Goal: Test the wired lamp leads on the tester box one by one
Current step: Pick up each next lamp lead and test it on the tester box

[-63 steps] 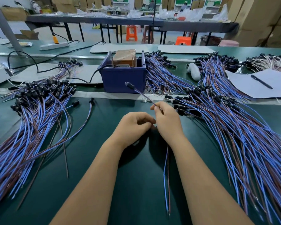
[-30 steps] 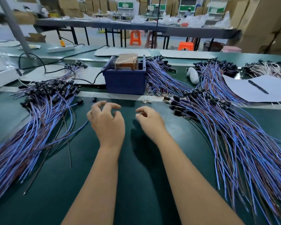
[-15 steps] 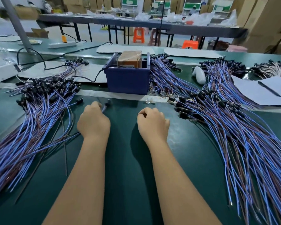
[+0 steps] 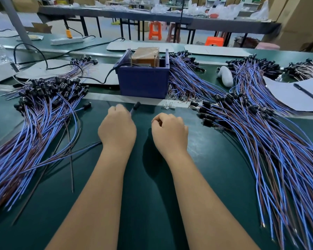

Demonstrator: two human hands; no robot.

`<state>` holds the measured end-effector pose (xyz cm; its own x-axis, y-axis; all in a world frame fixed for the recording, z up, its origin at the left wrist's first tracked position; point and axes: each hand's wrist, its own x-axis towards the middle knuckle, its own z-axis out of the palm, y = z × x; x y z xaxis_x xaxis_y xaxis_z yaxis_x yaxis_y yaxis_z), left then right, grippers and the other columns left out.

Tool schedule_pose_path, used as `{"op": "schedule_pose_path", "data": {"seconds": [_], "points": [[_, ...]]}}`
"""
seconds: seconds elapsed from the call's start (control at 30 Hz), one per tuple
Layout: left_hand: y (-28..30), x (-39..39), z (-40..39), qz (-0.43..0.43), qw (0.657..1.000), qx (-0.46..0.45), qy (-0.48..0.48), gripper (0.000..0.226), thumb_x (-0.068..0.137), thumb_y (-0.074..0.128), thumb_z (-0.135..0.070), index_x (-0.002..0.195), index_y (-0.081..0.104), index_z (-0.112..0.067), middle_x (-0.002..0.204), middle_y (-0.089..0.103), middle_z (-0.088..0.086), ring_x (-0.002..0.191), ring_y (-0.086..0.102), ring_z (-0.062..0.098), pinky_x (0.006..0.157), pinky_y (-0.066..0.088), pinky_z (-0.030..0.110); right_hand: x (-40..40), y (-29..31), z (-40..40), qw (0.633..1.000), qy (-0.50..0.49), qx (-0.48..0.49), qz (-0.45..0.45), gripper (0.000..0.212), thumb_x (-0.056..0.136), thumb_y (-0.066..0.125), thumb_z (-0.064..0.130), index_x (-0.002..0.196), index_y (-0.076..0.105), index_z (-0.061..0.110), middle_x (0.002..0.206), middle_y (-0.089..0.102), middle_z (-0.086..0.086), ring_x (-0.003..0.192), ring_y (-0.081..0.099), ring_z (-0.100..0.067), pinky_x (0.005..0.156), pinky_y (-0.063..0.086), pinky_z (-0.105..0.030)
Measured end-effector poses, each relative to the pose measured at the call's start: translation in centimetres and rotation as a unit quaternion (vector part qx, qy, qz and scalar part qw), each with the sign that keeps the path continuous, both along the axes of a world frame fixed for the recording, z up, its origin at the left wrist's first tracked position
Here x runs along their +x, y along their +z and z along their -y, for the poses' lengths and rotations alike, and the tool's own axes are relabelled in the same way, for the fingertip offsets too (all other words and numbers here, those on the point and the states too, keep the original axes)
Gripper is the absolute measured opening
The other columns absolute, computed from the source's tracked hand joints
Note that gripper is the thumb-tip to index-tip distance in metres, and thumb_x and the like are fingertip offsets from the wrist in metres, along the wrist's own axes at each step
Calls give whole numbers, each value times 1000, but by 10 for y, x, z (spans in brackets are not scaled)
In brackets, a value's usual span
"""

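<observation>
Fingers of left hand (image 4: 117, 129) curl round lamp lead (image 4: 136, 106), socket pointing toward tester box (image 4: 143, 83); right hand (image 4: 169, 131) fisted empty.

Black-capped lamp lead (image 4: 136, 105) before blue tester box (image 4: 143, 83)

The desk (image 4: 143, 177) is dark green, and the leads (image 4: 260, 150) heaped on it are blue and brown with black lamp holders. The tester box (image 4: 143, 82) is dark blue, with a tan block (image 4: 145, 55) inside. A white sheet (image 4: 293, 94) carries a black pen (image 4: 304, 92); the stools (image 4: 154, 30) beyond are orange.
</observation>
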<state>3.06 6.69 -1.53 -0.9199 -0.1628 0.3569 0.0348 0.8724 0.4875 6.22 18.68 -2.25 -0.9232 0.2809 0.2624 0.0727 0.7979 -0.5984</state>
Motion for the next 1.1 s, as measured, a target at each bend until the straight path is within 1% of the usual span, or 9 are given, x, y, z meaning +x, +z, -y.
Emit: {"op": "schedule_pose_path", "data": {"seconds": [0.1,0.2,0.3,0.4,0.53,0.6,0.7,0.87,1.1], "points": [[8,5,-5,-133,973,161,-93,6,101,50,-17,95,50,-17,89,61,-2,76,55,19,66,40,36,2,5,4,968,65,-236,-50,20,97,46,14,93,66,14,85,62,0,79,54,-17,72,46,-34],[16,19,-17,-176,870,401,-225,9,92,53,-6,90,61,-11,83,66,-6,76,62,4,71,51,24,1,14,13,841,124,-524,-43,26,104,38,17,101,62,6,84,60,-13,67,56,-19,61,50,-32],[18,28,-27,-55,723,609,-321,27,83,44,-20,80,67,-5,80,69,14,69,64,26,57,49,29,-2,20,10,735,166,-657,15,48,107,25,36,102,64,8,85,65,-10,70,62,-19,67,53,-30],[18,25,-25,91,661,644,-374,39,85,42,-29,58,61,-9,66,61,19,57,56,29,55,45,32,-4,20,-1,687,173,-705,38,55,106,22,43,100,65,9,82,67,-10,72,61,-23,72,49,-32],[17,21,-19,258,700,528,-406,44,86,45,-35,46,53,-16,50,51,6,48,54,26,55,49,26,1,21,-11,693,120,-711,14,37,105,36,32,110,61,5,61,64,-5,40,50,-21,35,38,-21],[15,21,-16,303,720,468,-413,45,84,44,-36,47,58,-15,54,58,10,57,62,27,65,55,29,1,20,-14,705,105,-702,-10,24,104,41,19,108,62,7,65,67,-4,47,58,-20,41,47,-24],[13,20,-16,205,774,481,-357,42,90,47,-25,58,68,-8,70,70,17,73,70,25,73,56,27,1,19,-15,727,121,-675,-41,19,102,42,5,105,60,11,73,70,-4,60,63,-17,57,54,-26],[6,8,-12,62,850,498,-159,24,98,52,-19,83,70,-12,77,71,2,80,68,19,80,55,41,4,17,-16,813,174,-556,-15,24,101,49,9,119,53,23,86,75,3,67,62,-10,59,52,-21],[6,8,-12,71,829,523,-186,13,94,62,-11,88,74,-15,72,72,-3,65,68,11,59,58,27,4,15,-6,854,189,-485,22,19,95,55,4,100,63,21,75,72,0,59,61,-10,55,51,-21]]}}
